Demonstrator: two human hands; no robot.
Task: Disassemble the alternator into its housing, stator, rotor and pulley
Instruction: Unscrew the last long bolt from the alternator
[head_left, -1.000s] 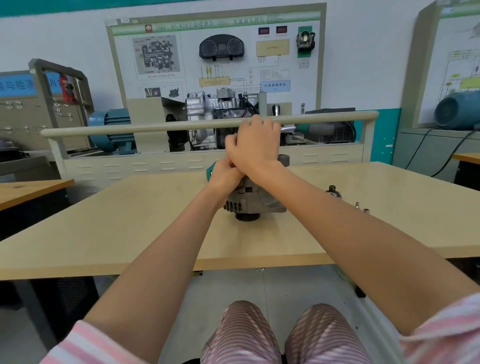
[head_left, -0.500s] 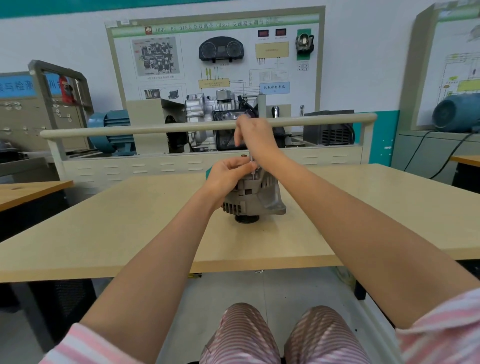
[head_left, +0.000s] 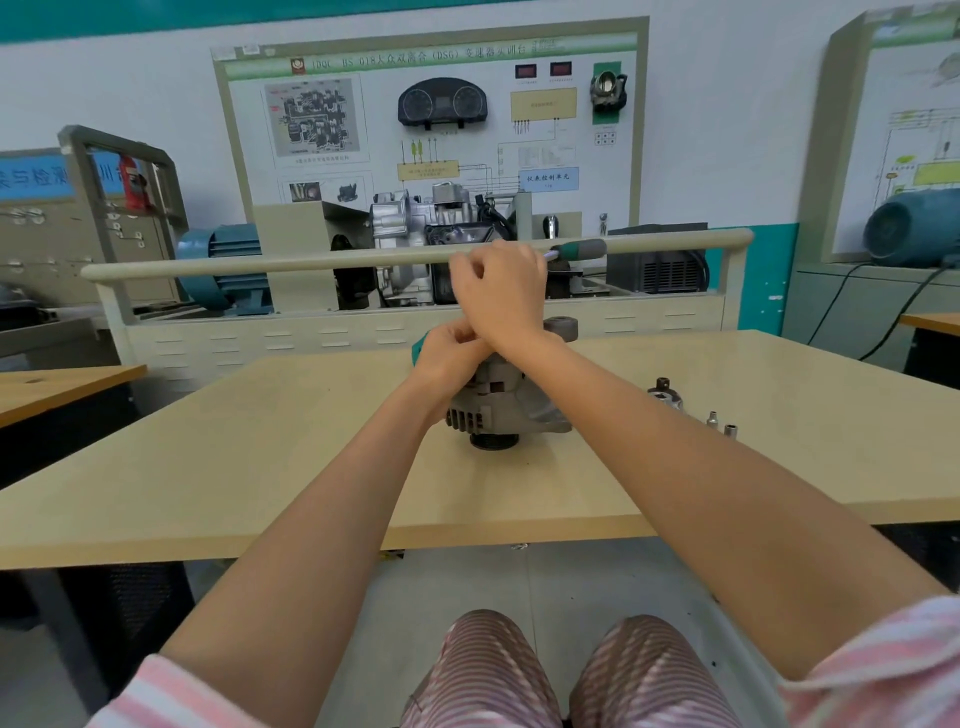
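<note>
A person is sitting at a pale wooden table (head_left: 208, 467), seen from their own head, both bare forearms reaching toward the middle of the frame. The grey metal alternator (head_left: 511, 402) is standing on the table at the centre, its dark pulley (head_left: 493, 440) facing down against the tabletop. The left hand (head_left: 449, 358) is lying curled on the alternator's upper left side, gripping it, with a bit of green showing just behind the fingers. The right hand (head_left: 501, 291) is raised just above it, wrist crossing over the left hand, fingers curled round a tool whose green and grey handle (head_left: 576, 249) is sticking out to the right, in front of a cream rail (head_left: 260, 267). To the right of the alternator, a small metal part (head_left: 664, 395) and two small sockets (head_left: 722, 423) are sitting apart on the table. A training board (head_left: 431, 119) with gauges is filling the upper centre.
</note>
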